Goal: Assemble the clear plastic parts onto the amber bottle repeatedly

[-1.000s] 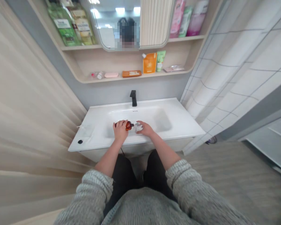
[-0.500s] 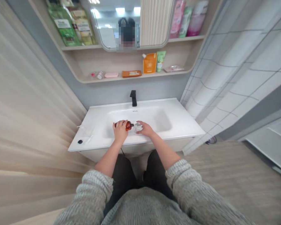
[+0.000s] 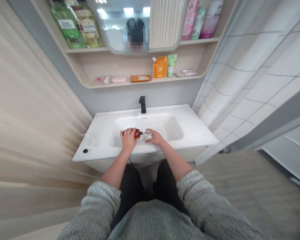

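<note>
Amber bottle (image 3: 138, 134) is clenched in the left grip (image 3: 128, 139), its body wrapped by the fingers and its neck pointing toward the right grip (image 3: 156, 137). A small clear piece (image 3: 147, 135) is held under the right fingertips, just beside the bottle's neck; what it is cannot be told at this size. Both grips are held low over the white washbasin (image 3: 105, 141), and the bottle lies roughly level. Control is best served by the wrists being held steady and the neck being lined up with the clear piece. A small black stopper (image 3: 85, 151) is set on the basin top, left of the left grip. Ahead of the grips, a black faucet (image 3: 142, 104) is mounted, and beyond it a wooden shelf (image 3: 115, 84) is lined with an orange pouch (image 3: 160, 67) and a green tube (image 3: 171, 65). A mirror (image 3: 120, 26) is fixed above. White tile (image 3: 252, 90) is seen right of the grips, a beige curtain (image 3: 35, 116) left of them, and a grey floor (image 3: 240, 186) below and to the right.
</note>
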Tool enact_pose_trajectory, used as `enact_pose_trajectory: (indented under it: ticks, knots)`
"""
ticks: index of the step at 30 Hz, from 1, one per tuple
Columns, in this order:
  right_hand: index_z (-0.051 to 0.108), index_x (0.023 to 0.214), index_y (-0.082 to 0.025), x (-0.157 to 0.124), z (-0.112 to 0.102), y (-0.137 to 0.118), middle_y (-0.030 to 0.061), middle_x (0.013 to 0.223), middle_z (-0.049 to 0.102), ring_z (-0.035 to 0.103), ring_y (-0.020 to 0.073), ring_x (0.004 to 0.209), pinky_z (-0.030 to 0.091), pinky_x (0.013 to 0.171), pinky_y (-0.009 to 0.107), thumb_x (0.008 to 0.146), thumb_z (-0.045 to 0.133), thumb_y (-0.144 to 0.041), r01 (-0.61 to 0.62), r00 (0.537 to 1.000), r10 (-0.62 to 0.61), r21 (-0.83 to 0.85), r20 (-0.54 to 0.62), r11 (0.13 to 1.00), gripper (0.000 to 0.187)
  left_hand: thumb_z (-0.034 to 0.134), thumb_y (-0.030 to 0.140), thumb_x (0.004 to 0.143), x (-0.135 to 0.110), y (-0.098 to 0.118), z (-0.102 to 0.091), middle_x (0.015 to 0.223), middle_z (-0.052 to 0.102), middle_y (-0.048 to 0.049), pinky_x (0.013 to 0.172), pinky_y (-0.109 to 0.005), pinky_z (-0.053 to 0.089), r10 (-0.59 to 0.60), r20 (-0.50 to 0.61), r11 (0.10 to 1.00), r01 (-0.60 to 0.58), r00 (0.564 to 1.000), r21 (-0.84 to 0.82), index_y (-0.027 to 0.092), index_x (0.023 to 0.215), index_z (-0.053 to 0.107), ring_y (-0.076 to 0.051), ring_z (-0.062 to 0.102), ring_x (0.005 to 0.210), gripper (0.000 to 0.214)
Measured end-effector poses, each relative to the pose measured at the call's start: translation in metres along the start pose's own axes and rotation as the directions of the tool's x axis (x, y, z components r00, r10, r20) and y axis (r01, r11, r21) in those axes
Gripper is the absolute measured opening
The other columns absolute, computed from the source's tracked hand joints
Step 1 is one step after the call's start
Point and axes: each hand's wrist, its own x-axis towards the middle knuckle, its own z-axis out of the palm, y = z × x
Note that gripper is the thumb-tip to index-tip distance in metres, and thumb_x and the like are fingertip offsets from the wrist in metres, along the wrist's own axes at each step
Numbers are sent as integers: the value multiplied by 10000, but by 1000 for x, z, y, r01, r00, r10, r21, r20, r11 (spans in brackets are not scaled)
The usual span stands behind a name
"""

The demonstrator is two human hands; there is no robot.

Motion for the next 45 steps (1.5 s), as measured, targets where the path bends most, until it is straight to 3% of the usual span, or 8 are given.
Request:
enact_pose_trajectory:
  ticks: [45]
  knots:
    - [672,1516,-284,-2,-3,-6,68,1348,797,758,295,1230,553,1148,440,650,1035,-261,16,1000,-15,-37,15,999,939,607,139,942,-1,2,-4,1523,699,-144,1363,-670,216,10,7,1000,-9,1000,-13,296,1525,673,-359,579,1448,607]
